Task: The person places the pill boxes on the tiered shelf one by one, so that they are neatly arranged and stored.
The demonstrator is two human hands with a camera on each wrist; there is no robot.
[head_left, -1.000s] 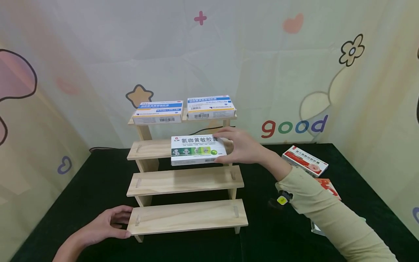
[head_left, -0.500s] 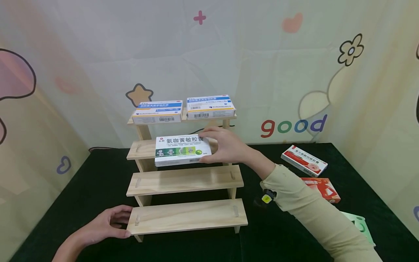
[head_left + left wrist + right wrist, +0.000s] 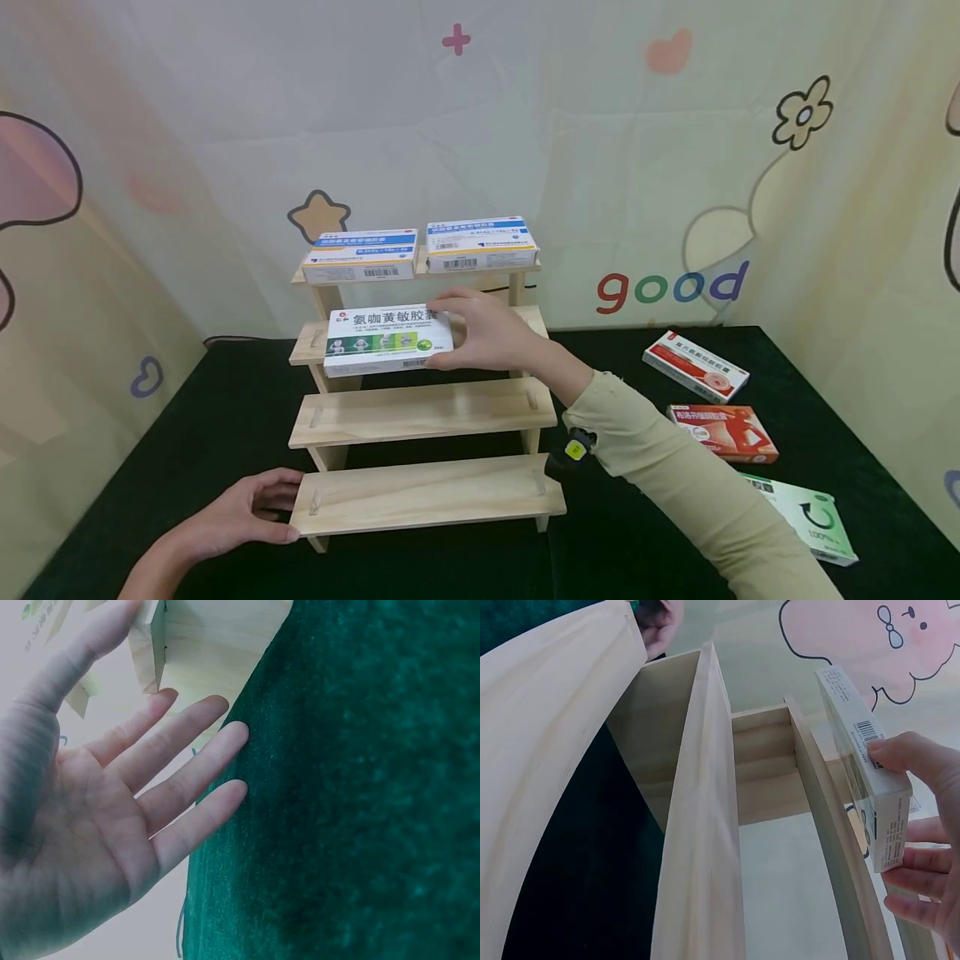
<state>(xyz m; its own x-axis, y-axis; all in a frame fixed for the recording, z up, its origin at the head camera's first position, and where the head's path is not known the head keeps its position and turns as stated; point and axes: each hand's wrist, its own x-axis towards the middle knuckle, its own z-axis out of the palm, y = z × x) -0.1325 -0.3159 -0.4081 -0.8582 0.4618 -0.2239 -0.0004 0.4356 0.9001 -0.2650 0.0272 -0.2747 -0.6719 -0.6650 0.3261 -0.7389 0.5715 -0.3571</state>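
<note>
A four-tier wooden display stand (image 3: 427, 496) stands on the dark green cloth. My right hand (image 3: 487, 329) grips the right end of a white and green medicine box (image 3: 386, 333), thumb at the front side and fingers at the back. That box is over the left part of the second tier from the top. In the right wrist view, the thumb lies on the barcode side of the box (image 3: 881, 806). My left hand (image 3: 240, 517) touches the left end of the lowest tier; the left wrist view shows its fingers (image 3: 191, 776) straight and spread.
Two blue and white medicine boxes (image 3: 360, 256) (image 3: 482, 244) lie side by side on the top tier. At the right, a red and white box (image 3: 697, 367), an orange-red box (image 3: 723, 433) and a pale green box (image 3: 810, 517) lie on the cloth (image 3: 622, 533). A printed curtain (image 3: 570, 167) hangs behind.
My right hand has carried the white and green box leftward along the second tier. The orange-red and pale green boxes show more from behind the sleeve. My left hand has stayed put.
</note>
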